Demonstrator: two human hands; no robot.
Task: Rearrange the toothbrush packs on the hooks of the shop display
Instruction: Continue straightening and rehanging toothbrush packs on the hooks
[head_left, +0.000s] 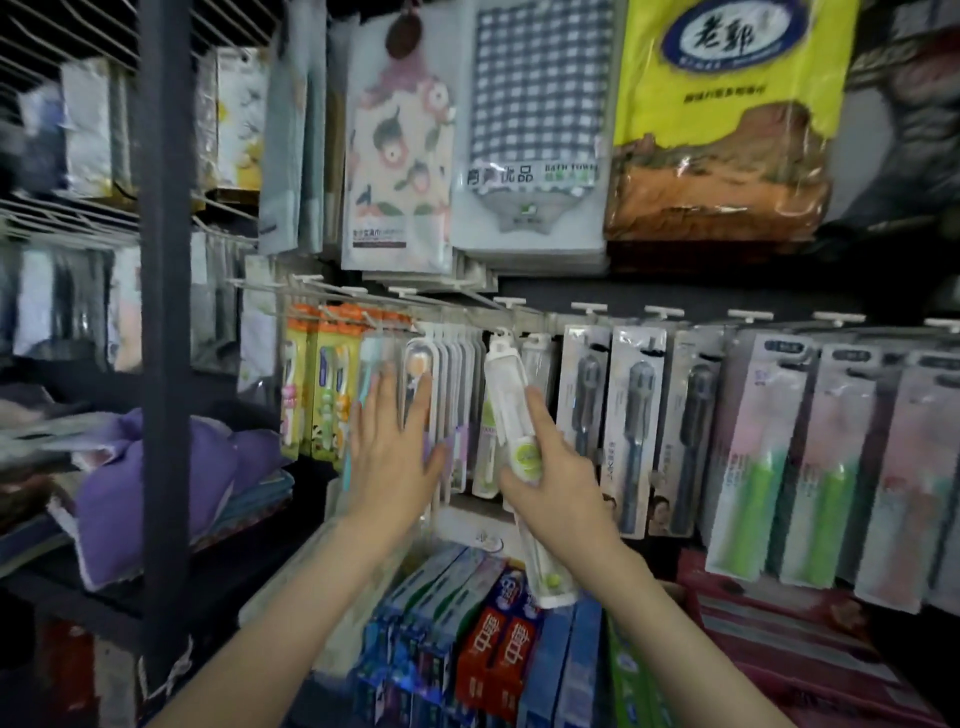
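Left hand (395, 441): fingers straight, flat against the hanging row of clear toothbrush packs (457, 395), grasping nothing.
Right hand (553, 467): wrapped round one white toothbrush pack (506, 395), forefinger stretched along its right edge.
Held pack: tilted, top just under a white hook (509, 301); hung on it or not, cannot tell. Round green label by the thumb, writing too blurred to read. Middle hidden behind the hand.
Right of it: grey-headed brush packs (631, 415), then green-handled packs (753, 483), all hanging.
Left: orange-topped packs (327, 384).
Near, below: toothpaste cartons (498, 654), red and blue, cut off by the bottom edge.
Above: checked towel pack (530, 119) marked "BATH TOWEL"; yellow bag (727, 130) with Chinese characters in a blue oval.
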